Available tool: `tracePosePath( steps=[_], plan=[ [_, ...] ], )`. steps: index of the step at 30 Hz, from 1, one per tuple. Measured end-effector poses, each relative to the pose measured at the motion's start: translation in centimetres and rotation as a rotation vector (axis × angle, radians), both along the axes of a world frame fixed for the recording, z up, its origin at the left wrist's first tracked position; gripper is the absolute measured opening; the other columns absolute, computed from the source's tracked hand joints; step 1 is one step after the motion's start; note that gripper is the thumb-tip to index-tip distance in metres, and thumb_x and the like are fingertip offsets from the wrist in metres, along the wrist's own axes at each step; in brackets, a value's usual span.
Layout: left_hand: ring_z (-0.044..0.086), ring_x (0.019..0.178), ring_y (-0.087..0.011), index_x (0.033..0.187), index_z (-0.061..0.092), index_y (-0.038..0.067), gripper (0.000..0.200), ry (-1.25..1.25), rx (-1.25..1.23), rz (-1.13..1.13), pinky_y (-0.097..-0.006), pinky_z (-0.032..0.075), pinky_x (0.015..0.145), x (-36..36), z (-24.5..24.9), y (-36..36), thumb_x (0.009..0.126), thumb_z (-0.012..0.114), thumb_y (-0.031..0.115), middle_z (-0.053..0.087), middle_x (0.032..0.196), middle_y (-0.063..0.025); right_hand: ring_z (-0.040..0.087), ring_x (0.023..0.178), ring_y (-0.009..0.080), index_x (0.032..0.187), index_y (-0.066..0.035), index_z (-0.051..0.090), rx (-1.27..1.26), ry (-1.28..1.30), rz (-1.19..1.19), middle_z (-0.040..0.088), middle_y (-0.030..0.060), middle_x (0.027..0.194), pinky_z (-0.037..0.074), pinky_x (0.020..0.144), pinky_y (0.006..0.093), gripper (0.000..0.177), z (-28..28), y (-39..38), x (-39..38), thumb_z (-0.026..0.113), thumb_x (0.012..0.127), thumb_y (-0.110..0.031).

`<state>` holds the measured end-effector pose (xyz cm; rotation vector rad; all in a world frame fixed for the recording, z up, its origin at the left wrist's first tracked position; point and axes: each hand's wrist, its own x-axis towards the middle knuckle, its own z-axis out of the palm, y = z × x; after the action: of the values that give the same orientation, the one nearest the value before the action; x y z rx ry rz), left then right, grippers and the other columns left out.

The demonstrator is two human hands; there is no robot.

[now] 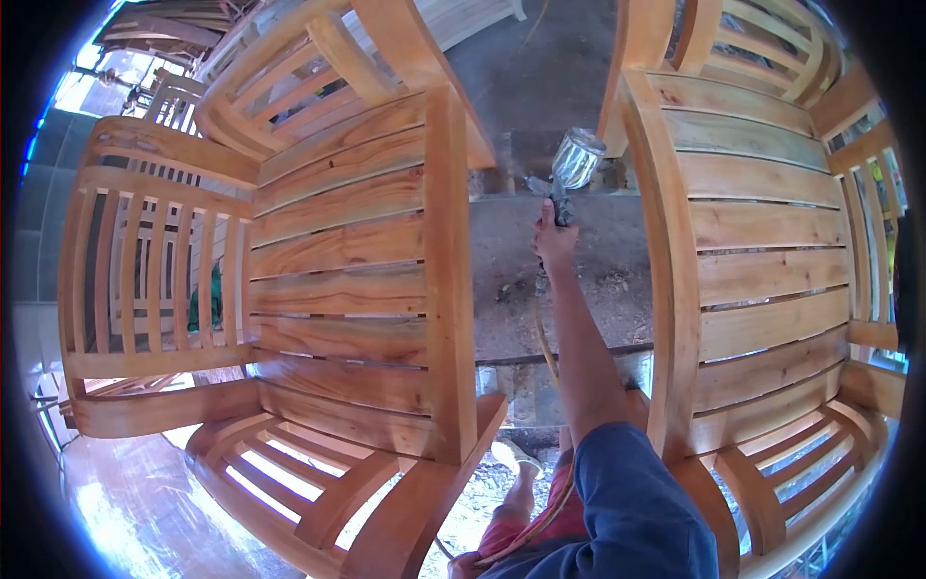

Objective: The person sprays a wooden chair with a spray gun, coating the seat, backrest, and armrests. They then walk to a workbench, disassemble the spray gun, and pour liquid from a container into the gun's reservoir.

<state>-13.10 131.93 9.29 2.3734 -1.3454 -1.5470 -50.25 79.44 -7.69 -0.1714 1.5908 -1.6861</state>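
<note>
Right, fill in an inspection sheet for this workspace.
Surface: grey floor, stained.
Job's things: spray gun with metal cup, between left slatted wooden armchair and right slatted wooden armchair.
Clutter: loose debris on the floor.
Hands: right hand closed around the spray gun; left hand at the bottom edge, grip unclear.
Cables: hose running below the right hand; electric cords, nothing seen.
Surroundings: stacked timber, upper left.

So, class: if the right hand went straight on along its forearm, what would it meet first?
Probably nothing close: the right hand, spray gun leading, would pass between the left bench and right bench, perhaps reaching the pale wood at the top first. Depth is unclear.
</note>
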Motion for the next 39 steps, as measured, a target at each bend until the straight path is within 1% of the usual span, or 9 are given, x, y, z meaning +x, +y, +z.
tracePosePath(
  steps=[4, 8, 13, 16, 19, 25, 31, 37, 39],
  plan=[
    [0.066, 0.067, -0.0274, 0.078, 0.070, 0.010, 0.023, -0.002, 0.001, -0.004, -0.0401, 0.051, 0.060, 0.1, 0.0, 0.1, 0.072, 0.074, 0.032, 0.066, 0.071, -0.0111, 0.058, 0.055, 0.0133, 0.078, 0.002, 0.062, 0.059, 0.095, 0.061, 0.060, 0.0036, 0.062, 0.045, 0.054, 0.0322, 0.044, -2.4, 0.5, -0.5, 0.068, 0.088, -0.040],
    [0.066, 0.068, -0.0274, 0.079, 0.070, 0.011, 0.023, -0.005, -0.020, -0.004, -0.0403, 0.051, 0.061, 0.7, 0.1, 0.2, 0.072, 0.074, 0.032, 0.066, 0.072, -0.0111, 0.047, 0.036, 0.0125, 0.062, -0.005, 0.054, -0.060, 0.588, -0.086, 0.051, 0.0017, 0.051, 0.037, 0.033, 0.0292, 0.045, -5.1, -0.1, -0.6, 0.068, 0.089, -0.038],
    [0.066, 0.070, -0.0274, 0.080, 0.070, 0.011, 0.023, -0.001, -0.081, -0.014, -0.0404, 0.051, 0.062, 1.7, -0.2, -0.2, 0.073, 0.074, 0.032, 0.067, 0.073, -0.0111, 0.048, 0.039, 0.0099, 0.066, -0.005, 0.057, -0.023, 0.224, 0.038, 0.051, 0.0008, 0.052, 0.035, 0.035, 0.0267, 0.038, 5.3, 2.1, -1.7, 0.066, 0.090, -0.033],
    [0.066, 0.070, -0.0274, 0.081, 0.071, 0.012, 0.022, 0.007, -0.131, -0.031, -0.0405, 0.051, 0.063, 2.2, -0.3, -0.7, 0.073, 0.074, 0.032, 0.067, 0.074, -0.0111, 0.051, 0.053, 0.0069, 0.073, -0.001, 0.062, -0.190, 0.138, 0.039, 0.055, 0.0000, 0.059, 0.040, 0.048, 0.0282, 0.036, 13.6, 2.5, -1.6, 0.068, 0.090, -0.032],
    [0.066, 0.071, -0.0274, 0.082, 0.071, 0.012, 0.022, 0.023, -0.178, -0.032, -0.0406, 0.051, 0.063, 2.5, -0.4, -0.8, 0.073, 0.073, 0.032, 0.067, 0.075, -0.0111, 0.044, 0.036, 0.0083, 0.065, -0.007, 0.052, -0.357, 0.141, 0.021, 0.049, -0.0005, 0.052, 0.030, 0.032, 0.0250, 0.038, 22.1, 2.1, -1.1, 0.065, 0.092, -0.031],
    [0.067, 0.073, -0.0274, 0.084, 0.071, 0.012, 0.022, 0.038, -0.253, -0.017, -0.0408, 0.052, 0.065, 2.3, -0.8, -0.8, 0.073, 0.073, 0.032, 0.068, 0.077, -0.0111, 0.046, 0.053, 0.0042, 0.079, -0.002, 0.065, -0.354, 0.280, 0.277, 0.054, -0.0040, 0.061, 0.036, 0.046, 0.0251, 0.027, 32.2, 1.2, 0.3, 0.064, 0.093, -0.026],
    [0.067, 0.075, -0.0274, 0.085, 0.072, 0.013, 0.023, 0.043, -0.279, 0.017, -0.0410, 0.052, 0.066, 1.8, -1.0, -0.9, 0.074, 0.073, 0.032, 0.068, 0.079, -0.0110, 0.047, 0.053, 0.0056, 0.071, -0.002, 0.060, -0.529, 0.452, 0.205, 0.055, -0.0020, 0.058, 0.038, 0.049, 0.0278, 0.034, 36.2, -2.7, 2.8, 0.064, 0.093, -0.028],
    [0.067, 0.077, -0.0274, 0.087, 0.072, 0.013, 0.023, 0.040, -0.282, 0.048, -0.0412, 0.052, 0.067, 2.1, -0.9, -0.6, 0.074, 0.072, 0.032, 0.069, 0.081, -0.0110, 0.050, 0.056, 0.0077, 0.073, 0.003, 0.061, -0.482, 0.654, 0.157, 0.056, 0.0013, 0.059, 0.041, 0.053, 0.0312, 0.039, 33.1, -6.0, 2.5, 0.065, 0.091, -0.032],
    [0.067, 0.077, -0.0274, 0.087, 0.072, 0.014, 0.023, 0.043, -0.279, 0.055, -0.0413, 0.052, 0.067, 2.0, -1.0, -0.9, 0.074, 0.072, 0.032, 0.069, 0.082, -0.0110, 0.062, 0.074, 0.0228, 0.089, 0.005, 0.064, -0.240, 0.673, 0.299, 0.064, 0.0153, 0.074, 0.046, 0.069, 0.0373, 0.040, 32.2, -5.6, 1.9, 0.065, 0.089, -0.035]
  ],
)
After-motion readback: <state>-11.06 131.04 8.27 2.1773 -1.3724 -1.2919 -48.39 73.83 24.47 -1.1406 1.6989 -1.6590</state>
